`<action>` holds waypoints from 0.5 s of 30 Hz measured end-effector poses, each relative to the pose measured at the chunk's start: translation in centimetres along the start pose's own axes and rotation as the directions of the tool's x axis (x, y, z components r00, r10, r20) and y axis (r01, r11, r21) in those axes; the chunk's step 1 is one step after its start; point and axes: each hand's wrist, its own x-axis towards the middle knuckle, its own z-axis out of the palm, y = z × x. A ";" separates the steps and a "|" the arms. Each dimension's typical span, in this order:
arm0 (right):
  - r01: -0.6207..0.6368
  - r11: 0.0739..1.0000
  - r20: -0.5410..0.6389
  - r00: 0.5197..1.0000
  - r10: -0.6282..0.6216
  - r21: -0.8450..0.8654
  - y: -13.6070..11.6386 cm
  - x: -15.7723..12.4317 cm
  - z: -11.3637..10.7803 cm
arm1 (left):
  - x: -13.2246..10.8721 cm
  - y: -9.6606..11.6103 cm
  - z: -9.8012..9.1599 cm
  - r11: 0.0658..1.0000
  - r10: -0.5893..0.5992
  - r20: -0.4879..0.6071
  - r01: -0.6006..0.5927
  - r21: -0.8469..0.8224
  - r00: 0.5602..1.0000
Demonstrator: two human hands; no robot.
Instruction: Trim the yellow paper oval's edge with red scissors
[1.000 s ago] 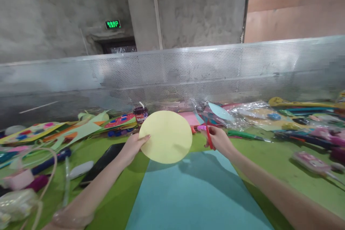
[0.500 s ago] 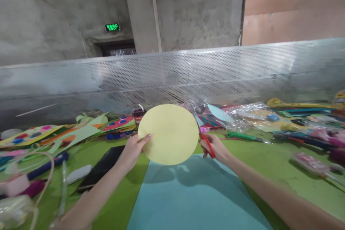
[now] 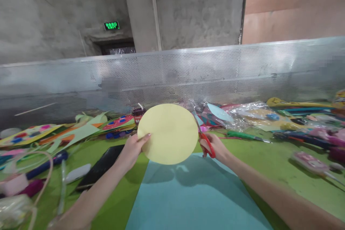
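Observation:
A pale yellow round paper is held up facing me, its outline smooth all round. My left hand pinches its left edge, thumb on the near face. At the paper's right edge, my right hand is closed round the red handles of a pair of scissors. The blades point up and run beside the paper's rim; whether they touch it I cannot tell. Below both hands a light blue sheet lies flat on the green table, with the hands' shadow across it.
Left lie a black flat case, a white oval object and paper scraps. A lidded cup with a straw stands behind the yellow paper. Right are a green-handled cutter and clear plastic packaging. A perforated metal panel borders the back.
The scissor blades show more plainly above the red handles now. Both hands and the yellow paper keep almost the same place; the view has shifted very slightly.

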 end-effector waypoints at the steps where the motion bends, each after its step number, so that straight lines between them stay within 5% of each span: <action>1: -0.003 1.000 -0.002 1.000 0.003 -0.004 0.0 0.0 0.0 | 0.0 -0.1 0.0 1.000 -0.002 0.002 0.002 0.003 1.000; 15: -0.032 0.999 -0.020 0.999 0.031 -0.024 0.0 0.0 0.1 | -0.1 0.0 0.1 1.000 0.000 -0.005 0.001 0.030 1.000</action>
